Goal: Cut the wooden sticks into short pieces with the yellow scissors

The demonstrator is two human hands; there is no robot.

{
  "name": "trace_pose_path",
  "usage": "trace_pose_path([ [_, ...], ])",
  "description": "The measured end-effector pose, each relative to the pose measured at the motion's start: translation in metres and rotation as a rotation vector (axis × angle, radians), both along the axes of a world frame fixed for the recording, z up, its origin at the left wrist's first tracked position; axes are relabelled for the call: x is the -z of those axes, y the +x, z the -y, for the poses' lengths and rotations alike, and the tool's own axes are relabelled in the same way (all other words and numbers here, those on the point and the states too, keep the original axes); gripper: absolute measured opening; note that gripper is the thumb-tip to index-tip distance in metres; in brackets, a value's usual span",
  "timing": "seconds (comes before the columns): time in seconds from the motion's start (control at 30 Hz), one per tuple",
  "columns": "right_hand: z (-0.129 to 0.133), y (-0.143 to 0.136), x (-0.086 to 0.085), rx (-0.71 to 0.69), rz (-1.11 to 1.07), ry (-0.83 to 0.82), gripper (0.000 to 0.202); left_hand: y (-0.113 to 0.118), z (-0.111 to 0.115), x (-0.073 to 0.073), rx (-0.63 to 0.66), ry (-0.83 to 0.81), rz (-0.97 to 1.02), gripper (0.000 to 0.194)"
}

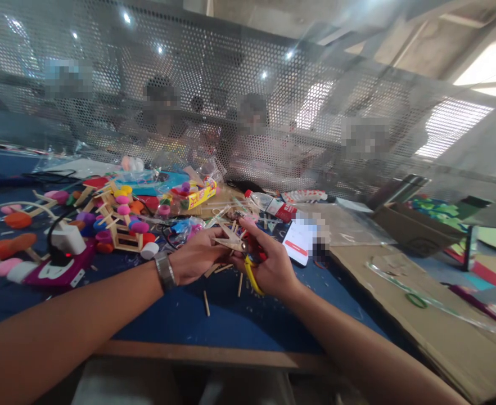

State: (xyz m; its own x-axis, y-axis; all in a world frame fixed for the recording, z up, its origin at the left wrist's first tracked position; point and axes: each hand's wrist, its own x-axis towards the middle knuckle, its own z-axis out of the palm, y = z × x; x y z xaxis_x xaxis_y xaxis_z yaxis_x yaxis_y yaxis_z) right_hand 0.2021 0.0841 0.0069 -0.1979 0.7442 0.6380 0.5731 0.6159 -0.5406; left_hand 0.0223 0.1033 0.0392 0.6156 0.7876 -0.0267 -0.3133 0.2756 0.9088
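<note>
My right hand (271, 264) is wrapped round a pair of scissors (253, 277) with yellow and red handles. Their metal blades are parted and point left, towards my left hand (199, 254). That hand, with a watch (165, 271) on its wrist, is closed, its fingertips partly hidden behind the blades. A thin wooden stick (233, 226) shows at the blades and seems to be held in the left fingers. Below the hands, short cut sticks (206, 303) lie on the blue tabletop (167, 320) among small chips.
Left are small stick-built models with coloured discs (124, 225) and a purple power strip (62, 267) with a white plug. A lit phone (299, 242) and a red-labelled bottle (273, 206) lie beyond my right hand. Cardboard (400, 298) covers the right side; a perforated screen (214, 73) stands behind.
</note>
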Motion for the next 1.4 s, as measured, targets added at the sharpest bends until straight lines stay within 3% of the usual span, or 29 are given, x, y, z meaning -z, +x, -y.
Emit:
trace_pose_path([
  [0.27, 0.0024, -0.0014, 0.0014, 0.012, -0.017, -0.028, 0.077, 0.0010, 0.0007, -0.0007, -0.004, -0.006, 0.028, 0.047],
  [0.43, 0.0019, -0.0023, -0.0010, 0.021, 0.016, 0.017, 0.069, 0.0017, 0.0003, 0.0012, -0.004, 0.034, -0.017, 0.043],
  [0.8, 0.0012, 0.0024, -0.0076, -0.087, 0.110, -0.029, 0.072, -0.0034, -0.0028, 0.0040, 0.045, 0.082, -0.136, 0.043],
  [0.97, 0.0017, 0.0016, -0.0041, -0.093, 0.002, -0.101, 0.078, -0.0036, -0.0004, 0.0002, 0.061, 0.099, -0.114, 0.039],
  [1.1, 0.0016, 0.0005, 0.0006, -0.090, -0.099, -0.145, 0.068, -0.0045, 0.0000, -0.0002, 0.079, 0.092, -0.087, 0.034],
  [1.4, 0.0028, 0.0011, -0.0021, -0.077, -0.061, -0.135, 0.064, -0.0030, -0.0002, 0.0010, 0.066, 0.097, -0.092, 0.035],
])
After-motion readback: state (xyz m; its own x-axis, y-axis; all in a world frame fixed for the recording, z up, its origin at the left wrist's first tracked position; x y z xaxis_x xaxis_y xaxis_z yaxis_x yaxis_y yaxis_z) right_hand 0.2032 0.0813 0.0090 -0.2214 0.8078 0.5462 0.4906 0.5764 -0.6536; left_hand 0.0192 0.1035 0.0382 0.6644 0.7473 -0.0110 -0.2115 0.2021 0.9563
